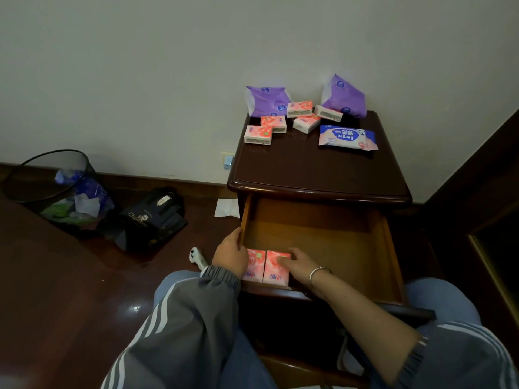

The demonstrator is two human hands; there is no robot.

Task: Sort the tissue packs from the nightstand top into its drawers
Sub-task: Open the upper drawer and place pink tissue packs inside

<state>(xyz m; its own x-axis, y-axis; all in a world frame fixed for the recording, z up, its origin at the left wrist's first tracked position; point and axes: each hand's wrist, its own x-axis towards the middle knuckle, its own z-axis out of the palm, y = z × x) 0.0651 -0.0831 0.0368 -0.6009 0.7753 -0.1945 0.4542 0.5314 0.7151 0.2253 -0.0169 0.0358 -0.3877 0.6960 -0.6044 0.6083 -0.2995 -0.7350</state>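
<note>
Now: right hand (297, 262) lies with fingers laid flat across the right pack (276, 272), not wrapped round it. Reads as a press or nudge to square it against its neighbour. Left hand (230, 255) sits at the left wall of the drawer (323, 234), thumb along the wall's top edge, back of hand to camera. Its fingers are hidden over the left pack (256, 262), so grip or mere touch: cannot tell. Hands apart, one per pack

Both packs lie flat, side by side and touching, in the drawer's front-left corner. Judgement: tucked into the corner to start a tidy row and leave room for the others. Drawer pulled well out, which gives both hands room to work inside it

Left to sort on the nightstand (309, 169) top: five pink packs (258, 134) in a loose cluster at the back, two purple packs (266, 101) leaning at the wall, one wipes pack (346, 137) lying flat to the right. By count two of ten are in, so the task is early

On the floor to the left: mesh bin (47, 178) with rubbish, dark bag (151, 217), white paper (227, 208) beside the nightstand
</note>
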